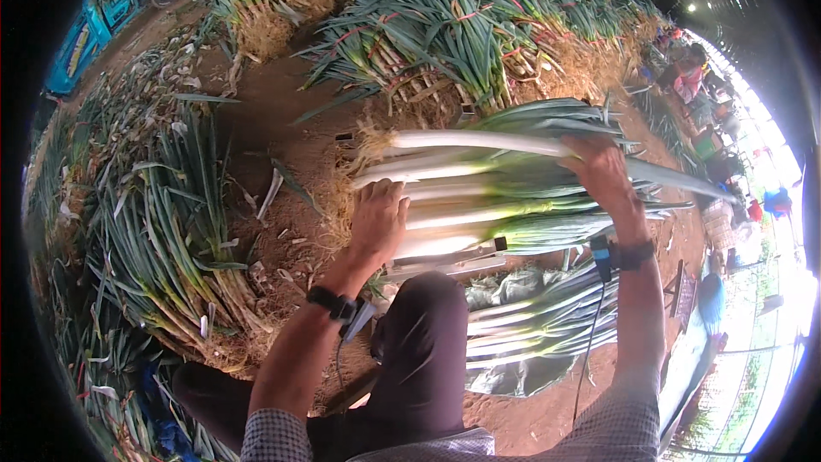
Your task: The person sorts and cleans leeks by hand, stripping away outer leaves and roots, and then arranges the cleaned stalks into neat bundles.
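A pile of large green onions point(453, 191) lies crosswise before me, white shafts and roots to the left, green leaves to the right. Along the far side of the pile, my right hand point(601, 173) is closed around one long green onion point(479, 140), where its white shaft turns green. Its shaggy roots point left. My left hand point(379, 216) rests near the root ends, its fingers bent and together over the white shafts; its fingertips are partly hidden. Both wrists wear dark bands with small devices and cables.
Below the pile, more green onions point(539, 318) lie on a grey sheet point(522, 382). Unpeeled green onions point(162, 239) are heaped at left. Tied bundles point(462, 30) stand along the back. A blue vehicle point(85, 38) is at far left. My bent knee point(428, 316) is close to the pile.
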Demonstrator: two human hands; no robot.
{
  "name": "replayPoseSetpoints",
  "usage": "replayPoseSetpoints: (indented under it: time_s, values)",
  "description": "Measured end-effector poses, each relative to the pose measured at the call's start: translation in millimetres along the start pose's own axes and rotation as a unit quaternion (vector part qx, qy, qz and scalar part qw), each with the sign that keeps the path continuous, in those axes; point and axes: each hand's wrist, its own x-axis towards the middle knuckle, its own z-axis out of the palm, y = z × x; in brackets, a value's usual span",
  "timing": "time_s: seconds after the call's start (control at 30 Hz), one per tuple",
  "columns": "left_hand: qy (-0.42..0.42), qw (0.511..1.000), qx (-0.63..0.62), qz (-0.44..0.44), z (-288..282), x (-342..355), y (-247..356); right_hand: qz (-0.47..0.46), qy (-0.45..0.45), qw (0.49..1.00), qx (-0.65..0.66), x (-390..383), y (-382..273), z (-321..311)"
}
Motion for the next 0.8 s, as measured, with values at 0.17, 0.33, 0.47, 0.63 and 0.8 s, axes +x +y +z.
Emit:
replayPoseSetpoints:
  time_s: [0.17,0.33,0.47,0.63,0.8]
  values:
    - [0.041,0.998,0.038,-0.014,42.1,-9.4,-1.0,-0.009,-0.042,0.993,0.111,16.6,-0.1,52.7]
    - [-0.084,0.989,-0.082,-0.093,40.1,-21.9,-1.6,-0.131,-0.013,0.991,0.03,6.3,-30.3,107.8]
    - [0.06,0.998,-0.011,0.0,37.2,-26.0,-6.8,-0.113,-0.062,0.99,0.061,16.0,-36.1,111.6]
    - [0.0,0.988,0.144,0.063,42.2,-38.7,-23.3,-0.141,-0.004,0.986,0.089,10.3,-29.2,129.7]
    - [-0.03,0.999,0.016,-0.007,37.9,-29.2,-2.9,-0.022,-0.104,0.985,0.139,1.3,-8.8,101.8]
